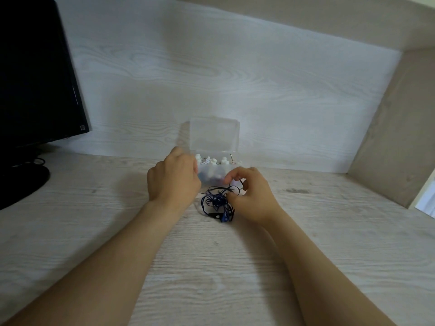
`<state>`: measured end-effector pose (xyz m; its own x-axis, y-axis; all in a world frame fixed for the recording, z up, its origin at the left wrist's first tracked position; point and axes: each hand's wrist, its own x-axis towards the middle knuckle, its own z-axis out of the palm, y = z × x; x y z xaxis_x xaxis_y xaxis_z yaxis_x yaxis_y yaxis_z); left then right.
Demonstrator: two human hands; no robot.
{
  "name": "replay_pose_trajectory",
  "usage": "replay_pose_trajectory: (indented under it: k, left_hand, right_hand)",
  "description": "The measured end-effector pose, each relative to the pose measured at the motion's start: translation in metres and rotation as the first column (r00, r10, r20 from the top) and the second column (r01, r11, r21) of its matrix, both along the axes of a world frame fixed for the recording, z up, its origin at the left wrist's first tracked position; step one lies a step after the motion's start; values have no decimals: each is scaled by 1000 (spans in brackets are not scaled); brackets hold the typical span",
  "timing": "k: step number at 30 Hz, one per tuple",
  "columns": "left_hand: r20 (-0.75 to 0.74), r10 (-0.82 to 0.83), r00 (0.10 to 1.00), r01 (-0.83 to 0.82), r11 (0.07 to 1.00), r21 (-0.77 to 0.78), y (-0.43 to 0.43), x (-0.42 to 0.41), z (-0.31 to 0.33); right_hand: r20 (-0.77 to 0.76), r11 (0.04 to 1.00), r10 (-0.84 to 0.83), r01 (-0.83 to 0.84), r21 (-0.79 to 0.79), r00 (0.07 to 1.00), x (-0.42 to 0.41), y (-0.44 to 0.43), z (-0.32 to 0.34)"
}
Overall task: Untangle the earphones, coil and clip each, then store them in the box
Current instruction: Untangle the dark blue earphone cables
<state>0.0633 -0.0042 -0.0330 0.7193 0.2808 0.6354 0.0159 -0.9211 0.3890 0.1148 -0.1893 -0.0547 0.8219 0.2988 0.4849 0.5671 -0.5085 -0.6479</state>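
A tangled heap of dark blue and black earphone cable [217, 203] lies on the desk just in front of a small clear plastic box [215, 171]. The box's lid [214, 135] stands up against the back wall. White pieces and white cord show inside the box along its far edge. My left hand [174, 178] is at the box's left end, fingers curled against its side. My right hand [250, 191] hovers over the right side of the tangle and pinches a thin black strand between thumb and fingers.
A black monitor [35, 74] on a round foot [21, 182] stands at the far left, with cables behind it. The white back wall runs close behind the box. A beige side panel [390, 137] closes off the desk [211, 267] at the right.
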Motion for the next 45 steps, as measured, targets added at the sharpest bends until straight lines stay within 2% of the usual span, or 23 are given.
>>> replay_pose_trajectory:
  k: [5,8,13,15,18,21,25,29,36,42,45]
  left_hand:
    - [-158,56,986,-40,994,106,-1,2,1]
    - [-166,83,983,-41,969,243,0,5,-2]
    - [-166,-47,985,85,970,228,-1,8,-7]
    - [-163,-174,971,200,968,152,-2,10,-7]
    - [-131,-374,918,367,927,-73,-7,10,-7]
    - [-70,-447,892,423,879,-218,-9,10,-9]
    - [11,-560,829,526,772,-356,-9,12,-12]
    - [34,-568,823,548,776,-313,-6,17,-17]
    - [32,-518,855,513,833,-206,-3,21,-19]
    - [25,-523,852,504,807,-307,-4,20,-18]
    - [-58,-485,873,447,841,-306,-3,21,-19]
  right_hand:
    - [-26,987,-18,14,-157,999,-2,-1,2]
    - [-20,977,-30,25,-211,999,-1,-1,2]
    - [-17,999,-27,26,-31,999,0,1,4]
    - [-91,997,3,3,75,996,0,1,6]
    - [-177,978,58,-20,207,982,0,0,9]
    - [-248,936,124,-30,350,961,0,-2,11]
    - [-281,890,141,4,457,949,3,-4,11]
    - [-308,870,123,47,491,943,0,-6,10]
    - [-283,853,157,15,522,946,1,-5,12]
    - [-197,857,184,-59,512,963,-9,-4,19]
    - [-160,914,113,-40,404,981,-6,-2,13]
